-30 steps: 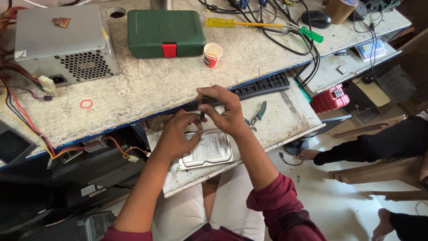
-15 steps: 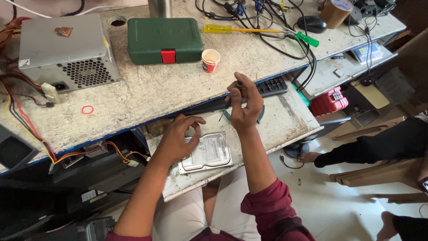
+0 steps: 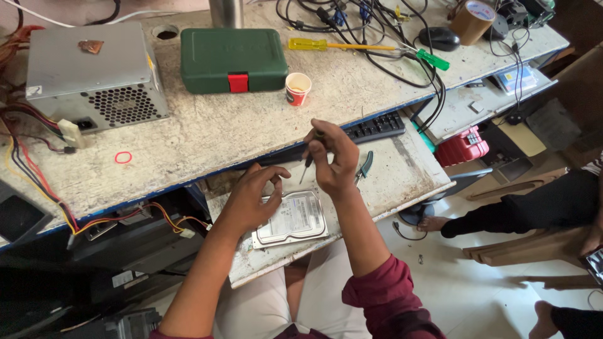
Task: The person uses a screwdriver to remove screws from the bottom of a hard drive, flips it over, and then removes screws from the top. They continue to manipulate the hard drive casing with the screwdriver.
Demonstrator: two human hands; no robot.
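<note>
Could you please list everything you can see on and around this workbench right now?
hard drive: 1, silver, on the pull-out shelf
power supply: 1, grey, bench left
case: 1, green with red latch, bench middle
cup: 1, red and white, right of case
long screwdriver: 1, yellow and green, bench rear
cables: several, black, bench rear right
keyboard: 1, black, shelf rear
pliers: 1, teal, shelf right
tape roll: 1, brown, far right
mouse: 1, black, beside tape
rubber band: 1, red, bench front left
small screwdriver: 1, dark, in right hand
left hand: over the drive's left edge
right hand: above the drive
</note>
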